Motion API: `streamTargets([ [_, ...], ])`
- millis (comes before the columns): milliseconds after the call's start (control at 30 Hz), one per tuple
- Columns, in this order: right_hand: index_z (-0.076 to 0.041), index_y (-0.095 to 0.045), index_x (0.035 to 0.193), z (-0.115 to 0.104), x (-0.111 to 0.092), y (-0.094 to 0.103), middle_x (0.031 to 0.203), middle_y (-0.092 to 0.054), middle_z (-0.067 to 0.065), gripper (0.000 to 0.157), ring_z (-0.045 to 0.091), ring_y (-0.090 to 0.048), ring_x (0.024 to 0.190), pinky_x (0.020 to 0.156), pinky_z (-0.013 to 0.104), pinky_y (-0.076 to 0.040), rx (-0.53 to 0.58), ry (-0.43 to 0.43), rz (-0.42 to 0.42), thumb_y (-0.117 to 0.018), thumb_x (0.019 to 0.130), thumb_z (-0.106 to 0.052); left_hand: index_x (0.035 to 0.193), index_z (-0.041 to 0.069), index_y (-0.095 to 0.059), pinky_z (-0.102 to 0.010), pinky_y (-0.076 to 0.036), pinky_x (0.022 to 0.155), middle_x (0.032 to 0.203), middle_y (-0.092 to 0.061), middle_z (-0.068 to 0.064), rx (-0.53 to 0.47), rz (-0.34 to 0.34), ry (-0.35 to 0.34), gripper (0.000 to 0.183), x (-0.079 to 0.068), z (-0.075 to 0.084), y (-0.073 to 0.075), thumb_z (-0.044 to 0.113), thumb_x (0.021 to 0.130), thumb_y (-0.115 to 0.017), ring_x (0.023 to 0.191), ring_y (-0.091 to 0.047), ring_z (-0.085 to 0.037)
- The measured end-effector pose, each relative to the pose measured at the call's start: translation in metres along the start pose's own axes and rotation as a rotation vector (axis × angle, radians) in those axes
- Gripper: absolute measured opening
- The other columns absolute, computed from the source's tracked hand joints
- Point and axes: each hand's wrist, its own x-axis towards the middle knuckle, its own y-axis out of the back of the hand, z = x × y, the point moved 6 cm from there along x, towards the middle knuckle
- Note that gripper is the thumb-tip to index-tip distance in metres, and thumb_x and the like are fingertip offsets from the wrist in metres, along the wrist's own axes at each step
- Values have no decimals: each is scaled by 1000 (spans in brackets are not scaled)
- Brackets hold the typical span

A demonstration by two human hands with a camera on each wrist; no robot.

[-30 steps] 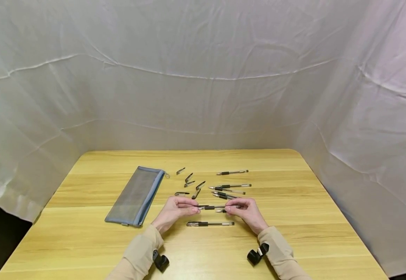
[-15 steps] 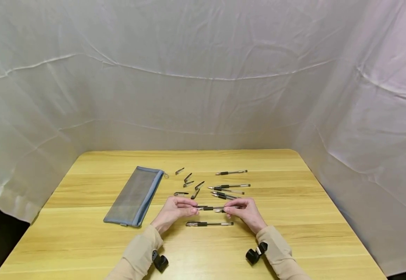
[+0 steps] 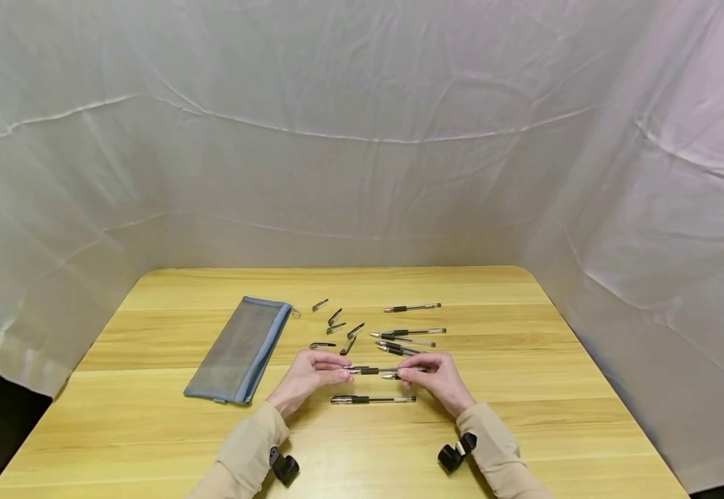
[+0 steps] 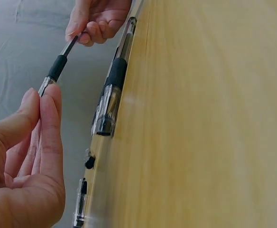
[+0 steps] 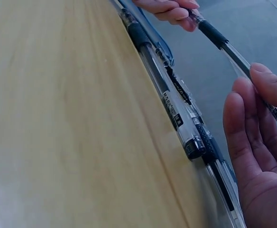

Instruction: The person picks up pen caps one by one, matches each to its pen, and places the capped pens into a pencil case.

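Note:
A black gel pen (image 3: 370,371) with a dark rubber grip is stretched level between the two hands, above the table. My left hand (image 3: 312,378) pinches its clear cap (image 4: 44,86) at the tip end between thumb and fingers. At the other end, my right hand (image 3: 438,380) pinches the barrel, as the right wrist view shows with the pen (image 5: 212,34) running past the thumb. Closer to the person lies a capped pen (image 3: 374,399). An uncapped pen (image 3: 391,376) lies partly hidden beneath the right hand.
Several uncapped pens (image 3: 414,331) lie beyond the right hand, tips leftward. Several loose caps (image 3: 337,328) are scattered beyond the left hand. A blue-edged mesh zip pouch (image 3: 240,350) lies on the left of the wooden table (image 3: 524,388). Grey cloth (image 3: 362,173) hangs around it.
Both hands keep their hold on the pen and its cap. They shift very slightly left in the view, as do the things on the table.

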Motion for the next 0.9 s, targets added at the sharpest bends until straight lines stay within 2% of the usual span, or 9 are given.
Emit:
streamTargets([
  [100,15,-69,106,0,-1,0,85,-77,-3,27,10,-72,73,71,26,-59,-24,-8,-5,-74,89,-5,123,-19,-58,-33,-59,91,101,-77,-18,11,-12,-14,43,-1,2,1,5,90,-73,92,-76,-21],
  [233,18,-64,115,1,-2,1,93,-78,-4,34,10,-74,82,79,27,-61,5,-42,-58,-71,91,-6,123,-17,-60,-30,-59,90,105,-76,-21,21,-3,-10,41,-2,4,4,6,90,-73,95,-76,-23],
  [333,21,-59,119,4,-4,4,100,-78,8,39,13,-76,88,83,29,-61,48,-78,-97,-70,92,-5,122,-15,-62,-28,-59,89,108,-74,-25,57,19,-4,38,-3,4,9,4,90,-72,96,-76,-23],
  [433,21,-59,118,5,-4,8,102,-75,24,39,12,-76,86,81,29,-61,13,-93,-102,-71,91,-5,118,-13,-66,-25,-59,86,110,-72,-27,172,39,-35,33,-5,7,13,5,91,-72,92,-75,-18],
  [500,19,-63,113,5,-5,10,99,-73,31,35,10,-75,80,76,28,-62,-65,-85,-93,-72,90,-6,114,-10,-69,-22,-58,81,111,-72,-27,281,49,-78,29,-6,10,15,6,91,-72,88,-73,-14],
  [567,14,-67,109,4,-5,11,95,-72,32,29,7,-72,75,71,27,-61,-167,-64,-85,-72,90,-7,110,-6,-72,-21,-56,74,111,-72,-25,391,64,-109,24,-7,13,15,8,90,-73,83,-68,-10],
  [667,5,-73,103,0,-5,12,91,-73,25,21,3,-66,72,65,23,-57,-334,-25,-74,-75,89,-10,105,-1,-75,-20,-52,71,108,-73,-21,518,81,-133,18,-8,16,14,9,89,-74,81,-63,-9],
  [767,-4,-78,100,-4,-7,11,94,-76,15,16,0,-62,77,68,20,-54,-478,14,-72,-78,87,-14,100,2,-77,-19,-50,71,101,-74,-16,607,88,-134,13,-9,16,12,9,88,-75,81,-62,-9],
  [900,-9,-80,99,-8,-8,7,97,-77,8,14,-1,-61,83,73,19,-52,-583,4,-110,-77,88,-17,94,3,-78,-18,-49,69,91,-76,-11,683,98,-137,9,-8,15,11,8,86,-77,77,-62,-10],
])
